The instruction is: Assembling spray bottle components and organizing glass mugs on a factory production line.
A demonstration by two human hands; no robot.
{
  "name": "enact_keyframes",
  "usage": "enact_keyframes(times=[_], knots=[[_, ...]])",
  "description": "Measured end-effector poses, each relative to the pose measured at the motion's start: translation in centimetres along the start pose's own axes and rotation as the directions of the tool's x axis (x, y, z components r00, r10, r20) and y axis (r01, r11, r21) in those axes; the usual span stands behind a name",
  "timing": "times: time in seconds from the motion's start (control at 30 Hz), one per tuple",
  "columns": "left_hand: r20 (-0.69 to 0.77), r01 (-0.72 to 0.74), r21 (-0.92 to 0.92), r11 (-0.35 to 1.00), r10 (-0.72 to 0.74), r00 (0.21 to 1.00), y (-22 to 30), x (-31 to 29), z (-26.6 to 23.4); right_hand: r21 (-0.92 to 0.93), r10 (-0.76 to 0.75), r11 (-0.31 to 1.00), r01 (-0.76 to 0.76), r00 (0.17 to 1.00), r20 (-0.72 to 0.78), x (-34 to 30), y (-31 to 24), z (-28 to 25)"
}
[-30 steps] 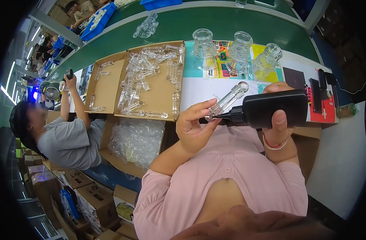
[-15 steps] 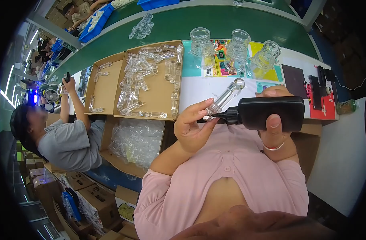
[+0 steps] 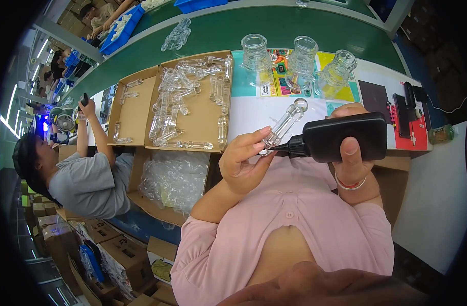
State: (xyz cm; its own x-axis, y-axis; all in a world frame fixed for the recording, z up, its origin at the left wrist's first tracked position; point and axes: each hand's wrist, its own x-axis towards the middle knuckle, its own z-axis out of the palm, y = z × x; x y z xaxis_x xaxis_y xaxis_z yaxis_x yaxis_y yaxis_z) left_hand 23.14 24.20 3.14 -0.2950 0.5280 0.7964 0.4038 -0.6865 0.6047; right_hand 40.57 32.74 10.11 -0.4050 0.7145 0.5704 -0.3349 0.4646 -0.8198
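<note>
Green conveyor belt (image 3: 274,30) runs across the top of the bench: flat, matte, smooth-looking. Below it, two shallow cardboard trays. The larger tray (image 3: 192,109) is scattered with clear tubular parts (image 3: 172,97), the smaller tray (image 3: 131,109) with only a few. A crinkled clear plastic bag (image 3: 175,178) sits in an open carton under them, soft and limp.

Three clear ribbed jars (image 3: 301,58) stand upright on a coloured printed sheet (image 3: 282,69), behind the hands.

Black squeeze bottle (image 3: 348,136): matte plastic, rounded body, ribbed collar, thin tapered nozzle pointing to the person's left. Right hand (image 3: 352,153) is wrapped round the body, thumb across the front, fully closed on it. Likely light and slightly yielding; the body is the sensible place to hold, and squeeze pressure sets the flow.

Clear tube piece (image 3: 284,125): transparent, rigid, cylindrical with a rounded knob at the upper end, tilted up to the right. It is held in front of the chest, above the bench edge, lower end touching the nozzle tip. Left hand (image 3: 243,163) pinches the lower end between fingertips and thumb, other fingers curled. Probably light, stiff, slick and breakable; cannot tell glass from hard plastic. Best held at the shaft near the joint, as here.

A co-worker at the left (image 3: 85,176) holds a dark object raised.
</note>
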Motion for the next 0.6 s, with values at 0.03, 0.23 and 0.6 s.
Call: enact_keyframes(times=[0.03, 0.23, 0.6], knots=[[0.003, -0.002, 0.024, 1.000, 0.002, 1.000, 0.1, 0.1, 0.0, 0.000, 0.000, 1.000, 0.000, 1.000, 0.000, 0.0, -0.1, 0.2], [0.039, -0.032, 0.135, 0.990, 0.027, 0.999, 0.2, 0.3, -0.4, -0.145, 0.042, 0.988, -0.052, 0.997, -0.070, -0.3, -1.1, 0.3], [0.069, -0.075, 0.239, 0.968, 0.060, 0.996, 0.7, 1.1, -0.5, -0.421, -0.348, 0.758, 0.499, 0.854, 0.386, 0.1, -2.6, -0.7]])
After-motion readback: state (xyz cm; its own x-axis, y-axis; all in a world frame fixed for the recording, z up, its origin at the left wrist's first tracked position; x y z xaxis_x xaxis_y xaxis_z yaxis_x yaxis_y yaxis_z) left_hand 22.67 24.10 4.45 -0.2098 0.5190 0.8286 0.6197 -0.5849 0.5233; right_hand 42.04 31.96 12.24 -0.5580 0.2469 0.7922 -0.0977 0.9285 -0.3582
